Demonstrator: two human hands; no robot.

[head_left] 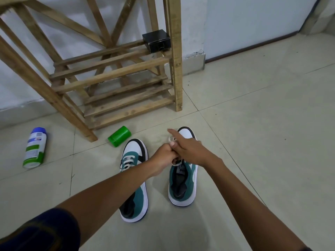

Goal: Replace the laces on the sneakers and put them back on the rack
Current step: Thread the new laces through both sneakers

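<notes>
A wide stretch of pale tiled floor (253, 124) is left open to the right of and in front of the shoes, bounded at the back by a white wall with a dark skirting line. To the left, the room is closed off by a slatted wooden shoe rack (112, 73), on whose upper slats a small black box (156, 40) is set. A green cylindrical container (119, 136) is laid on its side just before the rack's foot, and a white, blue and green spray can (35, 148) is laid further left.

The white lace (176, 162) of the right-hand green, white and black sneaker (183, 180) is pinched in the curled fingers of the left hand (164, 154). The right hand (188, 149) is crossed over it, the lace held between thumb and fingers, the forefinger stretched forward. A small loop of lace is seen above the hands.

The left-hand matching sneaker (135, 171) is stood just beside it, toes toward the rack, its white lace crossed through the eyelets.
</notes>
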